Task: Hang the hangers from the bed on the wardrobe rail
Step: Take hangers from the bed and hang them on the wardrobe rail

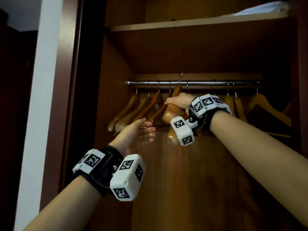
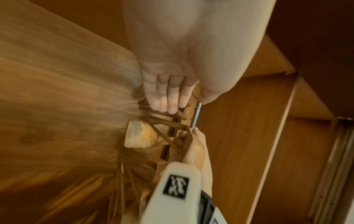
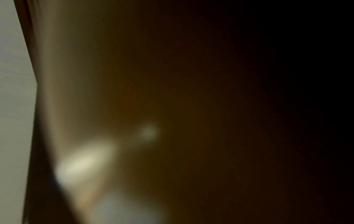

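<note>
In the head view a chrome wardrobe rail (image 1: 208,83) carries several wooden hangers (image 1: 133,110). My right hand (image 1: 178,101) grips a thick wooden hanger (image 1: 170,115) near its neck, just below the rail. Its metal hook (image 1: 180,77) sticks up above the rail, between hung hangers. My left hand (image 1: 141,132) is lower and to the left, palm up and open, with its fingers (image 2: 164,98) straight and touching the lower bars of the hung hangers. In the left wrist view the rail (image 2: 198,115) and my right hand (image 2: 195,147) on the hanger (image 2: 139,136) show. The right wrist view is a dark blur.
More hangers (image 1: 266,107) hang at the rail's right end. A wooden shelf (image 1: 183,24) runs above the rail, with a white folded thing (image 1: 265,8) on it. The wardrobe's left side wall (image 1: 113,97) is close to my left hand. A white wall (image 1: 45,80) stands further left.
</note>
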A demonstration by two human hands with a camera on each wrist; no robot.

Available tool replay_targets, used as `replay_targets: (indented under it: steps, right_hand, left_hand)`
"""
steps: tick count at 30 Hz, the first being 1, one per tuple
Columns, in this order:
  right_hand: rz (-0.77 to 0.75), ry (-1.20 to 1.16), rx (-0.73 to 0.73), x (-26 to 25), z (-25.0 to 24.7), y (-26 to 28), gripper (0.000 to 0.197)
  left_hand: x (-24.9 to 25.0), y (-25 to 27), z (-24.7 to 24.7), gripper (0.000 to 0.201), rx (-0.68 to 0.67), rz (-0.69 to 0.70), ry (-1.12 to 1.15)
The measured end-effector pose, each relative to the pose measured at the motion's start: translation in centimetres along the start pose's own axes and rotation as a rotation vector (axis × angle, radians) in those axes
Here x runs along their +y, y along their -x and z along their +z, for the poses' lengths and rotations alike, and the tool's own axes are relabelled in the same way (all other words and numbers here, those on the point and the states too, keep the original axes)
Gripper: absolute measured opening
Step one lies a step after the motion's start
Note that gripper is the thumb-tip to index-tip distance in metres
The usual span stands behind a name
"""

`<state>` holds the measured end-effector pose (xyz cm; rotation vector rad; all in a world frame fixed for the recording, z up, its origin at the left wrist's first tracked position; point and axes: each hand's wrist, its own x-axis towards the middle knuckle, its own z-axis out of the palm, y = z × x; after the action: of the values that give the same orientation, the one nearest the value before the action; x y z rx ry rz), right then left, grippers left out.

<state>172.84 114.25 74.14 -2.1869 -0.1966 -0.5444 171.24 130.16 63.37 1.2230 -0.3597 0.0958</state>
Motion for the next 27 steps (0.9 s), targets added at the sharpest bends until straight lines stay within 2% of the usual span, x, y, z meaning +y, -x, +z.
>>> replay_targets:
  steps: [6, 11, 19, 27]
  right_hand:
    - [0.045, 0.089, -0.014, 1.6, 0.4, -0.8, 0.038]
    - [0.046, 0.131, -0.020, 2.8, 1.1, -0.8, 0.051]
    - [-0.067, 0.160, 0.026, 3.7, 1.8, -0.3, 0.031]
    - [-0.254, 0.092, 0.189, 5.1, 3.3, 3.2, 0.017]
  left_hand:
    - [-0.4, 0.0, 0.2, 0.025, 0.016, -0.007, 0.010]
    - [-1.2, -0.3, 0.3, 0.027, 0.033, -0.012, 0.008]
    - [-2.4, 0.1, 0.6, 0.030, 0.054, -0.026, 0.007]
    - [-3.8, 1.1, 2.0, 0.026, 0.082, -0.069, 0.021]
